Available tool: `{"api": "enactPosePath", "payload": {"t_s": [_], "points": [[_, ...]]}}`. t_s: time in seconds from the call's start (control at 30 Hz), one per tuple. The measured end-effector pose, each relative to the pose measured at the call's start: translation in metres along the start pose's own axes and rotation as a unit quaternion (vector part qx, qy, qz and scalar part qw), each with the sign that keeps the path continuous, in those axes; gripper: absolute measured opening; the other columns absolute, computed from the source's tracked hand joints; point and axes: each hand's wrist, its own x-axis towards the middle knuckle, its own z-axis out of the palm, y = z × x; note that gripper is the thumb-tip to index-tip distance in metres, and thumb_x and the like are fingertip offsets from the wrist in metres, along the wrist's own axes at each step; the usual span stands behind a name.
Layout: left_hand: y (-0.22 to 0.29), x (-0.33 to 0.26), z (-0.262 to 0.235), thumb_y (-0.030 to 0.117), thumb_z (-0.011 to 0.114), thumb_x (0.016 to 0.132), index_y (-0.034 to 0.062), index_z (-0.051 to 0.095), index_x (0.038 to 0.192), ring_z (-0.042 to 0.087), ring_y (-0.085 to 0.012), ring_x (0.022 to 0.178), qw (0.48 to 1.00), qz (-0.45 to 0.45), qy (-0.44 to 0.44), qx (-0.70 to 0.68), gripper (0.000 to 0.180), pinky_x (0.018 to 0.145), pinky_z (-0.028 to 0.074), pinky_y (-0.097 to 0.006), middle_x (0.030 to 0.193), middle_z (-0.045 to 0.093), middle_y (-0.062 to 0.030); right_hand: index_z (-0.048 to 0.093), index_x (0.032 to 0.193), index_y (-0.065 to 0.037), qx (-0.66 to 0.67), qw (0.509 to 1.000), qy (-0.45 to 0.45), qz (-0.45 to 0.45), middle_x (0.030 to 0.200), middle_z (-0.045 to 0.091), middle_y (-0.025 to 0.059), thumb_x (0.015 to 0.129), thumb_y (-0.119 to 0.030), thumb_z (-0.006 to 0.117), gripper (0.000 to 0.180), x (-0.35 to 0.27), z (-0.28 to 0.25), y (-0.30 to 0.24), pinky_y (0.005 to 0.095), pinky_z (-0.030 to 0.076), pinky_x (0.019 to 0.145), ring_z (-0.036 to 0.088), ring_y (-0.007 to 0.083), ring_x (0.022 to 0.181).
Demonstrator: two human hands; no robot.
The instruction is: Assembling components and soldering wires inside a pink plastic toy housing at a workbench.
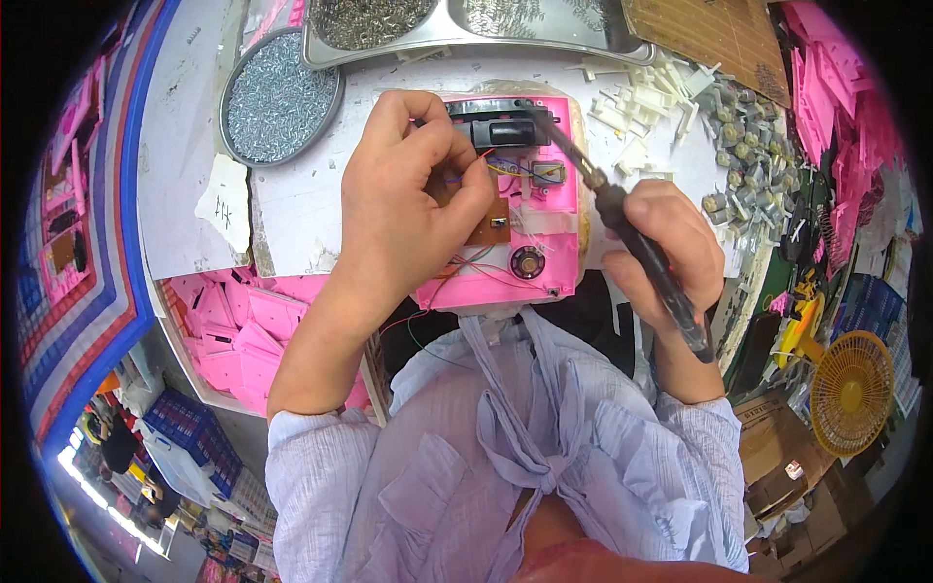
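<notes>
In front of me lies a pink plastic housing (457,290) with a brown circuit board (494,233), a small motor (549,173), a round speaker-like part (528,261) and thin coloured wires (505,167). Across its far end sits a black plastic part (505,131). My left hand (403,185) is closed in a pinch over the housing's left side; what its fingertips hold is hidden, though thin wires show beside them. My right hand (675,243) grips the dark handle of a soldering iron (641,238), whose metal shaft slants up-left to the black part's right end.
A round bowl (233,146) of small screws stands far left, a metal tray (476,44) of small parts and springs at the back. White plastic pieces (632,107) and small motors (743,136) lie right. Pink shells (262,321) fill a box at left; a yellow fan (851,394) stands right.
</notes>
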Motion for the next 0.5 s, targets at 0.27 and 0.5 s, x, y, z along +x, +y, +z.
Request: {"api": "enactPosePath", "payload": {"t_s": [0.27, 0.5], "points": [[-0.005, 0.000, 0.000, 0.002, 0.077, 0.074, -0.0005, 0.068, 0.079, 0.063, -0.0234, 0.078, 1.000, 0.002, 0.016, -0.021, 0.011, 0.067, 0.052, -0.033, 0.099, 0.060, -0.0117, 0.069, 0.126, -0.006, -0.029, 0.999, 0.030, 0.016, 0.091, 0.068, 0.0084, 0.070, -0.003, 0.088, 0.060, 0.009, 0.044, 0.005, 0.0432, 0.057, 0.094, 0.068, 0.0291, 0.084], [-0.005, 0.001, 0.003, 0.003, 0.078, 0.074, 0.0003, 0.067, 0.078, 0.063, -0.0226, 0.076, 0.999, 0.022, 0.024, 0.002, 0.012, 0.065, 0.053, -0.033, 0.097, 0.059, -0.0101, 0.071, 0.124, -0.007, -0.055, 0.998, 0.007, 0.044, 0.092, 0.067, 0.0112, 0.072, -0.002, 0.086, 0.055, 0.004, 0.049, 0.002, 0.0456, 0.056, 0.096, 0.067, 0.0329, 0.085]]}}
